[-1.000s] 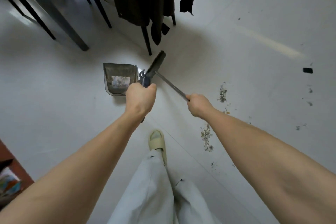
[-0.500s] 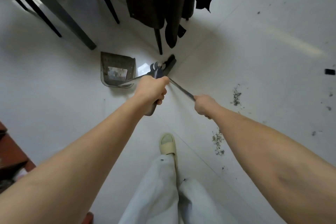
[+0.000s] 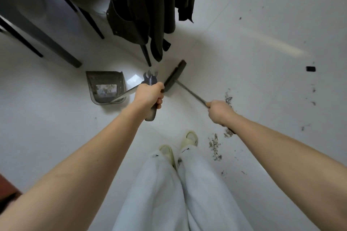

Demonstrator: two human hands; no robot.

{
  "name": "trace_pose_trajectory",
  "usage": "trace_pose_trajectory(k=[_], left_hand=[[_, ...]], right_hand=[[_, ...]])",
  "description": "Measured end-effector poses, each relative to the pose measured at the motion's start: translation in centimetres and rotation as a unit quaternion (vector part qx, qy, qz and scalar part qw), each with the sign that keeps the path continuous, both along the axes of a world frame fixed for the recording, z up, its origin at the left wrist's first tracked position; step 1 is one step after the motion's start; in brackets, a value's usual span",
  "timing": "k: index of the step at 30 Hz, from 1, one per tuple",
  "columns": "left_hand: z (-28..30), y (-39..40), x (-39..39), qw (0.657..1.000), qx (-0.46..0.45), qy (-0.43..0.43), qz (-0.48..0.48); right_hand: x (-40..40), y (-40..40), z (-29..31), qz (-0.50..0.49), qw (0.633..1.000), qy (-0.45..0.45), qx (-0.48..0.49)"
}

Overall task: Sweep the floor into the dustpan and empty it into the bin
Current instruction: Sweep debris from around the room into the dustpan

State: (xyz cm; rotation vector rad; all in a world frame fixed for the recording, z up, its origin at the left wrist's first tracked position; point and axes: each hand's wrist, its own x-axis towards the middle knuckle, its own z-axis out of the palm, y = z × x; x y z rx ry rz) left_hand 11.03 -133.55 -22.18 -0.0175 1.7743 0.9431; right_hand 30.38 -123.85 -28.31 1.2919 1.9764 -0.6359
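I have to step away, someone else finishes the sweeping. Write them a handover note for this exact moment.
Left hand grips the dustpan handle; the dustpan sits on the floor ahead, left.
Right hand grips the broom pole; the broom head rests right of the pan.
Done: nothing that shows.
Left: debris piles lie beside the right foot and near the right hand; sweep them in, then empty. No bin in view.

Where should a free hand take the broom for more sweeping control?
On the bare metal shaft between the brush head and the right hand, coming from above. It slopes down to the head on the floor, and that stretch is unobstructed.
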Motion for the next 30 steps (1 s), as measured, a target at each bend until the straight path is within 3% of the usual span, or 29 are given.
trace_pose_trajectory(k=[9,17,24,30], left_hand=[[-2.3,5.9,0.5,1.0,0.002,0.002,0.009],[-3.9,11.3,3.4,0.999,-0.034,0.003,0.029],[-1.3,13.9,4.8,0.999,-0.034,0.023,0.034],[1.2,14.4,6.9,0.999,-0.018,0.012,0.027]], right_hand=[[-9.0,7.5,-7.1,0.008,0.999,0.04,-0.004],[1.2,7.5,-7.0,-0.064,0.997,0.0,-0.036],[7.8,9.5,-0.8,-0.088,0.989,-0.095,-0.07],[8.7,8.2,0.3,-0.088,0.995,-0.017,-0.049]])
